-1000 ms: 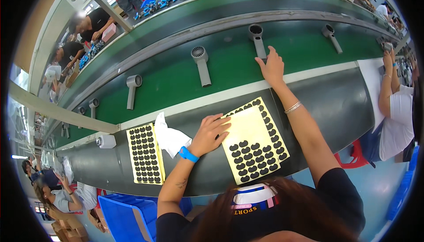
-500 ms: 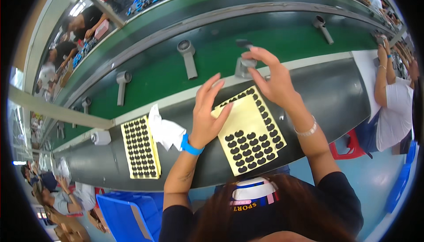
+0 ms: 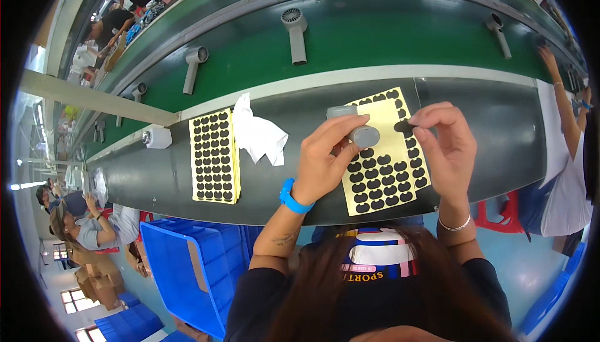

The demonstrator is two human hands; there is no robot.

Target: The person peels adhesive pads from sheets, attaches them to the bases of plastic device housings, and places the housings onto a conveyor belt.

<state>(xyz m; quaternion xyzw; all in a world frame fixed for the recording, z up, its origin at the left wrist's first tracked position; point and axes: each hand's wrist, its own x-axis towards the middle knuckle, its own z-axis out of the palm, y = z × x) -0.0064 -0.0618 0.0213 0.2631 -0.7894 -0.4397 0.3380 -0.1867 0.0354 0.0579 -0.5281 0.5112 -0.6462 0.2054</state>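
Note:
My left hand (image 3: 328,158), wearing a blue wristband, is closed around a grey handheld fan (image 3: 365,136), seen nearly end-on so that its rounded handle end faces me. Beside it, my right hand (image 3: 447,145) pinches a small black sticker (image 3: 404,127) between thumb and fingers. Beneath both hands lie overlapping pale yellow sheets of black stickers (image 3: 382,197). The upper part of the top sheet is bare backing, and stickers fill its lower rows.
A stack of full sticker sheets (image 3: 212,158) and a crumpled white cloth (image 3: 259,133) lie to the left, near a white container (image 3: 157,137). More handheld fans (image 3: 297,39) rest on the green conveyor belt (image 3: 350,45). A blue crate (image 3: 187,273) stands below the table edge.
The grey fan has come nearer from the belt's edge and is now in my left hand. My right hand has moved right and lower, with a black sticker now showing in its fingers.

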